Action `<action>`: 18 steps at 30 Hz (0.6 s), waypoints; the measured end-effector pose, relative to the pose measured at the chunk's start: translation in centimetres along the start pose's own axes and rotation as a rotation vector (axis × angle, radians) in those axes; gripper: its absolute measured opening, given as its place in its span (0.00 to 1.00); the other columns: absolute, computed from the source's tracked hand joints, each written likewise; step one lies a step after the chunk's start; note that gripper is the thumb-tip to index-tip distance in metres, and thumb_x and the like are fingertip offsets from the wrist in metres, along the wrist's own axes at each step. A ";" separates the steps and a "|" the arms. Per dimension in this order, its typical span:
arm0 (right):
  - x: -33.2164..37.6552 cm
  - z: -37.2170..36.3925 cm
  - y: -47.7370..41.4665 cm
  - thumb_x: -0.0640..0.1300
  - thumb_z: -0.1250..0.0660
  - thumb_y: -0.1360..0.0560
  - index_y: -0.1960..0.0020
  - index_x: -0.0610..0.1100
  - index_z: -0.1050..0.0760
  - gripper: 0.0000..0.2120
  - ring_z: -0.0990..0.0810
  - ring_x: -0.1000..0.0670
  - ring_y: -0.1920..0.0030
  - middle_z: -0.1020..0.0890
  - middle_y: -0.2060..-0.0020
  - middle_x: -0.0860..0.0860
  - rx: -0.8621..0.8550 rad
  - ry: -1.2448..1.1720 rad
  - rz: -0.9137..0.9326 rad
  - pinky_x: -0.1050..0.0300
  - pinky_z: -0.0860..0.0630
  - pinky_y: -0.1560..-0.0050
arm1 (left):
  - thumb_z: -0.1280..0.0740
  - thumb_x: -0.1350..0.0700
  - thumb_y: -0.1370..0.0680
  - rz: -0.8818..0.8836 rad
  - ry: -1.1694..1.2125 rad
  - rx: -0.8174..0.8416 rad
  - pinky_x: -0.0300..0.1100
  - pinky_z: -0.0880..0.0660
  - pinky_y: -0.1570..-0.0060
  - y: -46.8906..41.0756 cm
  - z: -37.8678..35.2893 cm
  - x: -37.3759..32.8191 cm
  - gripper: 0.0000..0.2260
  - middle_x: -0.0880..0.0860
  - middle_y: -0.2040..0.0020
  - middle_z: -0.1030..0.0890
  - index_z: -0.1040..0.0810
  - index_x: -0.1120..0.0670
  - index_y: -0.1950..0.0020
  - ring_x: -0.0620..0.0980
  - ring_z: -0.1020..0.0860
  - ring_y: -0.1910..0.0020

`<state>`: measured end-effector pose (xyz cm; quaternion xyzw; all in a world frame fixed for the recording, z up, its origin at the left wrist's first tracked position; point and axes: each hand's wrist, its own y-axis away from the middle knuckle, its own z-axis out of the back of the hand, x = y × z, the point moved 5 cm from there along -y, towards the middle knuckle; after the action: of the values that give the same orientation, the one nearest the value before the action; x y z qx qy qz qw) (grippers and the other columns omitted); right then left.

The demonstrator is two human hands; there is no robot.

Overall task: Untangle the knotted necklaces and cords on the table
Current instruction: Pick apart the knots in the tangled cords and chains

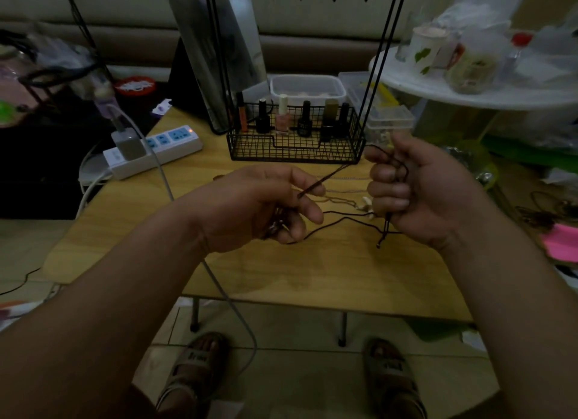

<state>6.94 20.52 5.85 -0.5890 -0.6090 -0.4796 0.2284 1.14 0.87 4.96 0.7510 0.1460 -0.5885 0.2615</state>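
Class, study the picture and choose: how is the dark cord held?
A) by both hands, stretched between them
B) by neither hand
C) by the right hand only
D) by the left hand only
A: the dark cord runs straight from the left hand, which pinches it, to the right hand, which grips it.

This is a lived-in home, most likely a sitting room. A low wooden table (pixel 312 271) stands on a tiled floor (pixel 297 371) in front of a padded sofa (pixel 131 15). On the table are a wire basket (pixel 297 152) of nail polish bottles (pixel 283 119), a power strip (pixel 175 143) with a charger plugged in, and plastic boxes (pixel 308 85). Beside it, a round white side table (pixel 469 97) is crowded with cups and bags.
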 end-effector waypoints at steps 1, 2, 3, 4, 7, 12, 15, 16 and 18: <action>0.1 0.0 0.1 0.57 0.43 0.16 0.50 0.42 0.21 0.21 0.39 0.57 0.74 0.30 0.70 0.53 -0.002 -0.001 0.002 0.66 0.44 0.77 | 0.43 0.65 0.20 0.018 0.029 0.007 0.42 0.21 0.65 0.0 0.1 0.0 0.16 0.62 0.48 0.15 0.24 0.62 0.34 0.55 0.17 0.60; 0.1 -0.1 0.1 0.58 0.44 0.15 0.48 0.41 0.20 0.22 0.37 0.57 0.73 0.28 0.69 0.52 -0.001 -0.001 0.003 0.66 0.43 0.77 | 0.44 0.63 0.21 0.037 0.074 0.023 0.44 0.19 0.62 0.1 0.1 0.0 0.20 0.63 0.44 0.15 0.25 0.62 0.31 0.56 0.15 0.55; 0.1 -0.1 0.2 0.58 0.45 0.15 0.47 0.41 0.20 0.24 0.36 0.57 0.73 0.26 0.69 0.52 0.002 -0.004 0.004 0.66 0.42 0.77 | 0.45 0.61 0.22 0.055 0.126 0.047 0.46 0.17 0.58 0.2 0.1 0.0 0.22 0.64 0.40 0.16 0.26 0.62 0.29 0.58 0.15 0.50; 0.1 -0.1 0.3 0.58 0.46 0.15 0.46 0.41 0.20 0.24 0.35 0.57 0.73 0.25 0.68 0.51 0.005 -0.008 0.005 0.66 0.41 0.78 | 0.46 0.60 0.22 0.067 0.173 0.069 0.48 0.16 0.55 0.3 0.0 0.0 0.24 0.65 0.37 0.17 0.26 0.62 0.28 0.60 0.15 0.46; 0.1 -0.2 0.3 0.58 0.46 0.15 0.43 0.41 0.21 0.23 0.35 0.57 0.74 0.24 0.66 0.51 0.024 -0.030 0.006 0.67 0.42 0.78 | 0.47 0.56 0.22 0.065 0.232 0.090 0.51 0.17 0.51 0.3 0.0 -0.1 0.27 0.66 0.34 0.19 0.28 0.63 0.26 0.62 0.16 0.41; 0.1 -0.6 0.1 0.49 0.45 0.16 0.42 0.40 0.22 0.17 0.35 0.57 0.72 0.20 0.62 0.49 0.093 0.013 0.045 0.66 0.43 0.76 | 0.48 0.53 0.15 0.036 0.076 0.030 0.49 0.19 0.51 0.0 -0.1 0.1 0.21 0.62 0.35 0.18 0.28 0.58 0.25 0.59 0.17 0.44; -0.3 -1.4 0.3 0.41 0.47 0.19 0.40 0.38 0.23 0.16 0.32 0.55 0.70 0.18 0.58 0.45 0.152 0.106 0.055 0.64 0.43 0.72 | 0.37 0.52 0.15 -0.071 -0.229 -0.083 0.49 0.21 0.42 -0.7 -0.7 0.0 0.16 0.54 0.37 0.16 0.24 0.53 0.28 0.52 0.17 0.40; -0.4 -1.7 0.4 0.39 0.47 0.20 0.40 0.38 0.23 0.16 0.32 0.54 0.69 0.18 0.58 0.45 0.171 0.136 0.053 0.63 0.42 0.73 | 0.35 0.52 0.16 -0.099 -0.282 -0.084 0.50 0.23 0.37 -1.0 -1.2 0.0 0.16 0.54 0.38 0.16 0.23 0.53 0.29 0.51 0.17 0.38; -0.7 -2.0 0.4 0.34 0.46 0.21 0.40 0.37 0.22 0.16 0.30 0.54 0.69 0.19 0.55 0.43 0.189 0.197 0.047 0.64 0.39 0.74 | 0.34 0.54 0.16 -0.117 -0.297 -0.061 0.49 0.22 0.37 -1.4 -1.7 0.2 0.15 0.57 0.44 0.15 0.24 0.57 0.30 0.51 0.16 0.43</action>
<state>6.87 18.37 6.24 -0.5292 -0.6120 -0.4700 0.3528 1.87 2.96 4.81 0.6376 0.1672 -0.7026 0.2681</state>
